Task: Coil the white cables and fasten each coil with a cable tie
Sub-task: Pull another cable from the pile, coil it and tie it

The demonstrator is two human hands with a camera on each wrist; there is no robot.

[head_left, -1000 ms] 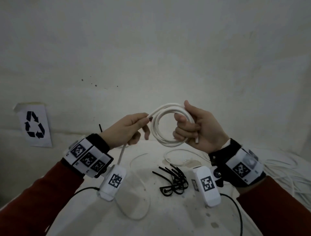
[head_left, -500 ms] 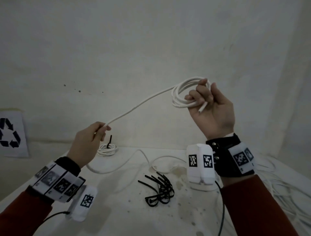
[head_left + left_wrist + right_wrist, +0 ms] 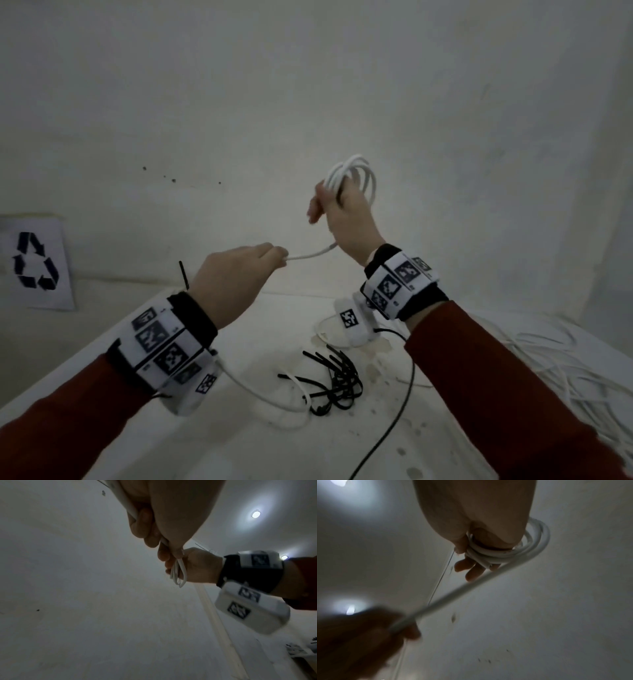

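My right hand (image 3: 337, 212) is raised in front of the wall and holds a small coil of white cable (image 3: 356, 174), its loops wound round the fingers (image 3: 505, 550). From the coil a free length of cable (image 3: 311, 255) runs down left to my left hand (image 3: 253, 270), which pinches it between thumb and fingers (image 3: 142, 523). The rest of that cable (image 3: 260, 394) trails across the table under my left wrist. Several black cable ties (image 3: 337, 380) lie in a pile on the table below both hands.
A heap of loose white cables (image 3: 561, 363) covers the table's right side. A black wire (image 3: 394, 421) runs from the right wrist camera across the white table (image 3: 239, 445). A recycling sign (image 3: 34, 263) hangs on the left wall. A black tie end (image 3: 183, 274) sticks up behind my left hand.
My left hand has moved up and right, closer to the right hand, so the stretch of cable between them is shorter. The right hand has turned its back to the head camera.
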